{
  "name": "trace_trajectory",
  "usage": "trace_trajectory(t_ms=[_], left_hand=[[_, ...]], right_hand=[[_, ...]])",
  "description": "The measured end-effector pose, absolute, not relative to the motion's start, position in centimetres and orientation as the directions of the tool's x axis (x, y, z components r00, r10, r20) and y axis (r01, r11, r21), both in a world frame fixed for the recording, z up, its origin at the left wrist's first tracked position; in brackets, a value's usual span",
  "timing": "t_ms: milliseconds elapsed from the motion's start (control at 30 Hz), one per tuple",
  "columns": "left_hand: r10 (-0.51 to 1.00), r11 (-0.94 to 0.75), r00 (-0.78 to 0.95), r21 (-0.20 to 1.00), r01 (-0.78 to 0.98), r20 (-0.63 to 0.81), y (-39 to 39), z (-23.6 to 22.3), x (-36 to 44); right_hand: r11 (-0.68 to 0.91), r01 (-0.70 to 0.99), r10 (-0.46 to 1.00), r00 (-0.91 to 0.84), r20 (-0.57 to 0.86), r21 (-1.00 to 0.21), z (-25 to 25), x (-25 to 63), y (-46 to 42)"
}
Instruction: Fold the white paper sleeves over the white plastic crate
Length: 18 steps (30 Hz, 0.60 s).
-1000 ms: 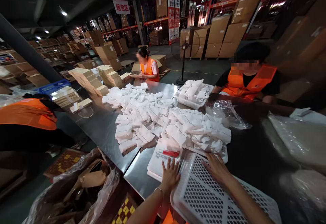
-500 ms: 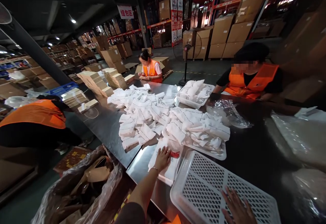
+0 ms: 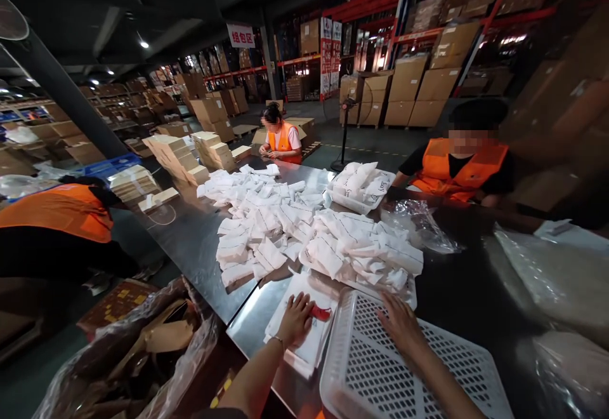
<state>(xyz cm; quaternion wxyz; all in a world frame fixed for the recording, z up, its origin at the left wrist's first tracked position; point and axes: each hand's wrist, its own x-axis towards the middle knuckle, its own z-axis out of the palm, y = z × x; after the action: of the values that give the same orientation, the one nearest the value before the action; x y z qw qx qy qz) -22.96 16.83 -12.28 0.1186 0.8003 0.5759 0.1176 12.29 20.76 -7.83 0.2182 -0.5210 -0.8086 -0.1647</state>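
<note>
My left hand (image 3: 295,320) lies with its fingers stretched out on a stack of flat white pouches (image 3: 303,363) at the table's near edge. Close by its fingertips rests a small red object (image 3: 321,313) whose kind I cannot make out. Over the white lattice plastic basket (image 3: 375,378) reaches my right hand (image 3: 399,322), fingers apart and nothing held. Whether it touches the basket I cannot tell. Just beyond both hands, filled white pouches (image 3: 366,241) are heaped in a shallow tray, and a larger heap of white packets (image 3: 266,216) spreads to the left.
Farther back stands another tray (image 3: 359,187) of printed white pouches. Clear plastic bags (image 3: 547,279) lie on the right of the table. A plastic-lined bin (image 3: 143,355) stands at the lower left. Three co-workers in orange vests are around the table.
My right hand has moved forward and left over the basket, towards the heaped tray. The left hand stays on the stack, where more of the top pouch now shows beyond it.
</note>
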Motion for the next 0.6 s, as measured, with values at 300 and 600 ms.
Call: trace_trajectory(t_ms=[300,600], left_hand=[[0.952,-0.306,0.300,0.279,0.910,0.064,16.4,-12.3,-22.9],[0.957,-0.290,0.284,0.292,0.911,0.063,17.2,-11.8,-22.2]], right_hand=[[0.388,0.920,0.696,-0.335,0.635,0.059,-9.5,11.0,20.8],[0.437,0.899,0.733,-0.345,0.587,-0.016,-9.1,10.8,18.4]])
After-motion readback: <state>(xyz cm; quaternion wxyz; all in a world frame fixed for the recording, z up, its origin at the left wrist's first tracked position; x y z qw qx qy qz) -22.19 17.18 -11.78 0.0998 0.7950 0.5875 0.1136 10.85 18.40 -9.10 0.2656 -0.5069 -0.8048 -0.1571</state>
